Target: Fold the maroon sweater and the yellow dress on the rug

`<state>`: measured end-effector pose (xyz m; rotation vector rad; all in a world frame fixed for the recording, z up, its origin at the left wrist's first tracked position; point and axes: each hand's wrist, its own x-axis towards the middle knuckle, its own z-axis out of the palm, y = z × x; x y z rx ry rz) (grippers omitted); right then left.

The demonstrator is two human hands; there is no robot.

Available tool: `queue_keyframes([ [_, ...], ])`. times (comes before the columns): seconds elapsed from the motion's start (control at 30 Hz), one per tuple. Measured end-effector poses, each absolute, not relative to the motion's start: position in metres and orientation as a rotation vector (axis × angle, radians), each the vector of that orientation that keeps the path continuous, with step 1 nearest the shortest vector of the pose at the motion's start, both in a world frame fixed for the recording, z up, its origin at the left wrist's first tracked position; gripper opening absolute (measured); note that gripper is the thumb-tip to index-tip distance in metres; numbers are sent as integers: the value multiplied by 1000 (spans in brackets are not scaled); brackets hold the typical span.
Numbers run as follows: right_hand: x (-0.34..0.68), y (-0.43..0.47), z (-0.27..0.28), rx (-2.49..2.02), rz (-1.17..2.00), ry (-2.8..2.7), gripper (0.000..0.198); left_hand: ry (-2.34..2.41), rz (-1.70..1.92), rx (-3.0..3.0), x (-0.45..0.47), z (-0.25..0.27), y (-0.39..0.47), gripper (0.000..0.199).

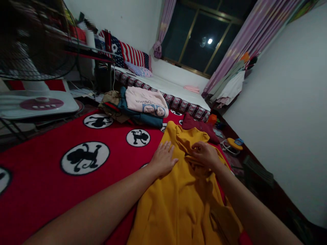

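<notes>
It's a home, a bedroom by every sign! There's a bed (168,81) under the window (173,29), a stars-and-stripes cushion (131,51) and a pale pillow (139,70) at one end. Purple curtains (245,37) frame the dark glass, and clothes (231,86) hang over on the right! Up front, a red blanket (48,148) with monkey figures spreads wide, folded garments (146,102) stacked on it, and a household fan (42,102) stands at left!

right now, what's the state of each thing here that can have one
Yellow garment: laid out, partly bunched
Red blanket: spread out
Pink garment: folded
Teal garment: folded
Maroon garment: folded
Left curtain: tied back
White garment: hung up
Fan: cannot tell if running
</notes>
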<state>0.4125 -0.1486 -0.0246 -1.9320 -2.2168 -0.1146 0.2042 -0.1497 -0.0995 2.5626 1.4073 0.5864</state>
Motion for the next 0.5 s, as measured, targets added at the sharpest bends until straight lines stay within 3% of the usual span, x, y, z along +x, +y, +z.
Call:
queue_keyframes([
  [0.13,393,-142,-8,-1778,36,-2495,29,1411,598,2561,204,-98,-150,66],
  [0.27,393,-108,-16,-1918,42,-2107,27,1401,607,2545,204,-96,-151,66],
  [0.4,391,-82,-38,-1854,391,-1820,28,1387,622,2536,204,-97,-151,66],
  [0.5,387,-77,-48,-1784,409,-1765,27,1386,635,2536,204,-98,-151,66],
])
